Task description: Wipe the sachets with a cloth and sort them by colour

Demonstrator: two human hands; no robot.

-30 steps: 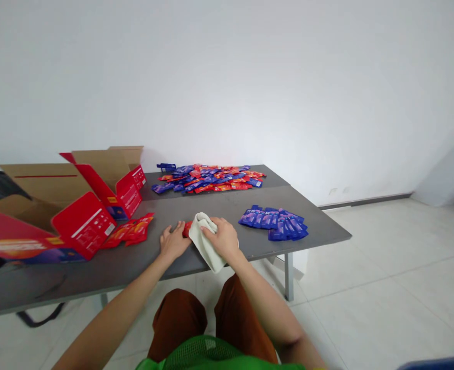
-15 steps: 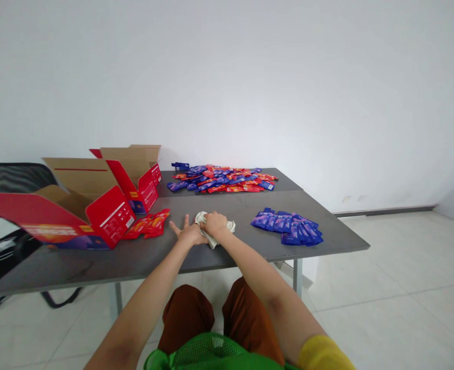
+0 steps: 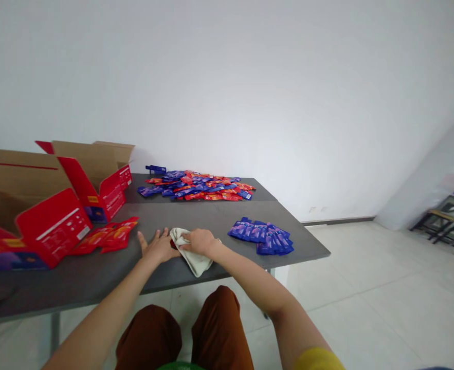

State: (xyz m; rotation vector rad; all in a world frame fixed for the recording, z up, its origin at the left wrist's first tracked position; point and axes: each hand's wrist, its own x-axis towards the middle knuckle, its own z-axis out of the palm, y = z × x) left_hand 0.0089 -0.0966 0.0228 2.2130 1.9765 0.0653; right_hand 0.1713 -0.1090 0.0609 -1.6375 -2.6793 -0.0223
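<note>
A pale cream cloth (image 3: 196, 263) lies partly spread on the dark table near its front edge. My right hand (image 3: 200, 241) is closed on the cloth, pressing it against the tabletop. Just left of it, my left hand (image 3: 159, 250) rests on the table with its fingers spread, its thumb beside the cloth's edge. A small dark red patch shows between that hand and the cloth; I cannot make out what it is. Red packets (image 3: 113, 235) lie to the left of my left hand. Blue packets (image 3: 267, 236) lie fanned out to the right of the cloth.
Two open red cartons (image 3: 55, 226) with raised flaps stand on the left of the table (image 3: 207, 213). A heap of red and blue packets (image 3: 207, 186) covers part of the back, near the white wall. Far right on the floor are dark-framed benches (image 3: 440, 223).
My view has swung to the right, so the table things sit further left. The cloth has gone from bunched under both hands to more spread out, hanging toward me from my right hand.
</note>
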